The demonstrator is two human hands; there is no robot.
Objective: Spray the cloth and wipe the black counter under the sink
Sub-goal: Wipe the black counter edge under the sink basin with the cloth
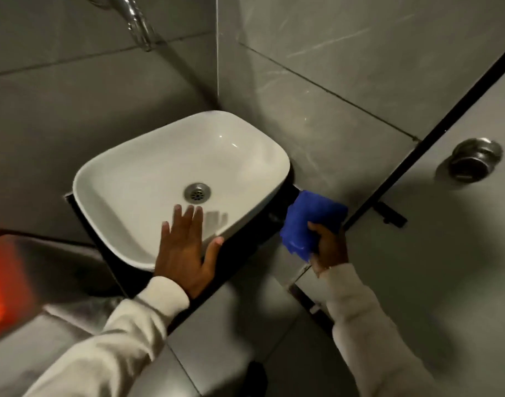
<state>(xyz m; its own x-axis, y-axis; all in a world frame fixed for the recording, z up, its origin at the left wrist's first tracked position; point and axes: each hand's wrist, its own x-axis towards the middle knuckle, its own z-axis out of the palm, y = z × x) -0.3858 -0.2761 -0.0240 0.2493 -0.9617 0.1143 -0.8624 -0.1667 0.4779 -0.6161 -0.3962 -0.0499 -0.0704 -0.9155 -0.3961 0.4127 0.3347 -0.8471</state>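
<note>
A white basin with a metal drain sits on a black counter in a tiled corner. My left hand lies flat with fingers spread on the basin's front rim. To the right, my right hand grips a bunched blue cloth, held just off the counter's right end, beside the basin. Whether the cloth touches the counter I cannot tell. No spray bottle is in view.
A chrome tap hangs above at the top left. A grey door with a round metal knob stands close on the right. Something orange and blurred fills the left edge. Grey floor tiles lie below.
</note>
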